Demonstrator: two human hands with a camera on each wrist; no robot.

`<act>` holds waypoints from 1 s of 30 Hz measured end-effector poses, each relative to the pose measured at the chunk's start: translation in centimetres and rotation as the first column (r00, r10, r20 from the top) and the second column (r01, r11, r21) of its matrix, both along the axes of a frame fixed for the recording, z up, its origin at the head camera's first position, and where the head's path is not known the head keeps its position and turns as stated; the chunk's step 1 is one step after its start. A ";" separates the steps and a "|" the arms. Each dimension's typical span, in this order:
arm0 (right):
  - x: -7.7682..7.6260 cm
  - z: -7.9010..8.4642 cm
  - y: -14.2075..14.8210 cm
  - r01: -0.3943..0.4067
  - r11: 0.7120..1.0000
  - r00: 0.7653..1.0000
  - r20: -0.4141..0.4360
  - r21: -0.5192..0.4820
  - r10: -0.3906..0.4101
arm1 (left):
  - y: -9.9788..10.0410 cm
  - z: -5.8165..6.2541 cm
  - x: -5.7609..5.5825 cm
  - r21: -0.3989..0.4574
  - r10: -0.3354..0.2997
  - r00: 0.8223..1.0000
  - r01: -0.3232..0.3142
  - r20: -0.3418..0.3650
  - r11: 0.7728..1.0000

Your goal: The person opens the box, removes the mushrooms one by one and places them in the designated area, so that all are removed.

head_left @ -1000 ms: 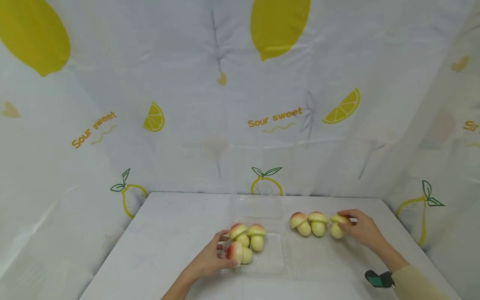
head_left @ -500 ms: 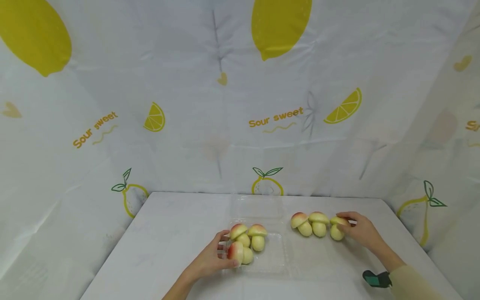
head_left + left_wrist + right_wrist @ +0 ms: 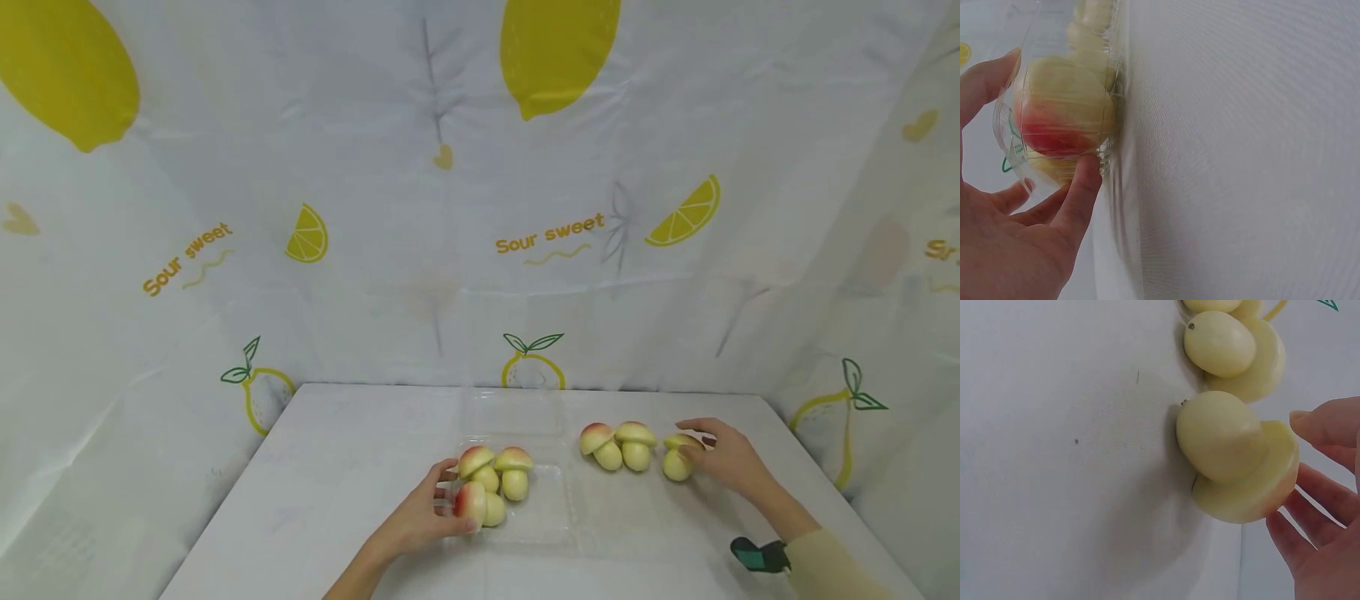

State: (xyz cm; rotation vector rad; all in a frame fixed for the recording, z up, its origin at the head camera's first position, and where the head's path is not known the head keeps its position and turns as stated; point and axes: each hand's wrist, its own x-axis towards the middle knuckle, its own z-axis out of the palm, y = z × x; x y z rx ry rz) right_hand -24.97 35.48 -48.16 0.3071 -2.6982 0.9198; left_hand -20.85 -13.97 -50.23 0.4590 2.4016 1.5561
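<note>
Gripping the clear box at its left side with the left hand, thumb and fingers bent round the wall. Well right of the box, cupping the cap of the outermost mushroom with the right hand, half curled; cannot tell whether truly pinched or only touched. Best to set thumb and fingertips on opposite sides of the cap, squeezing gently, and to press lightly on the thin box wall.

Count: six in all. Inside the box, toward its left, three: back-left mushroom, back-right mushroom, front mushroom. Right of the box, three: the outermost, plus inner mushroom and middle mushroom, side by side on the desk. Behind the box, one clear lid, opened out. Well beyond the box, one lemon-printed backdrop.
</note>
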 end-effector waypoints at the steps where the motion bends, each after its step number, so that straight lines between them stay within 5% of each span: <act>1: 0.1 0.2 0.0 -0.002 1.000 1.000 0.007 0.001 0.002 | 0.0 0.0 0.0 0.003 0.000 1.000 0.000 0.000 1.000; 7: 0.6 1.1 -0.5 -0.004 1.000 1.000 0.028 -0.002 0.004 | 0.0 0.1 0.2 -0.011 0.005 1.000 -0.005 -0.002 1.000; 16: 1.1 2.5 -3.1 -0.056 0.997 0.995 -0.079 -0.049 0.052 | 0.0 -0.1 -0.1 -0.019 0.003 1.000 -0.003 -0.011 1.000; 30: 1.7 3.5 -7.2 -0.124 0.987 0.992 -0.034 -0.106 0.121 | 0.0 -0.3 -0.3 -0.024 0.002 1.000 -0.002 -0.009 1.000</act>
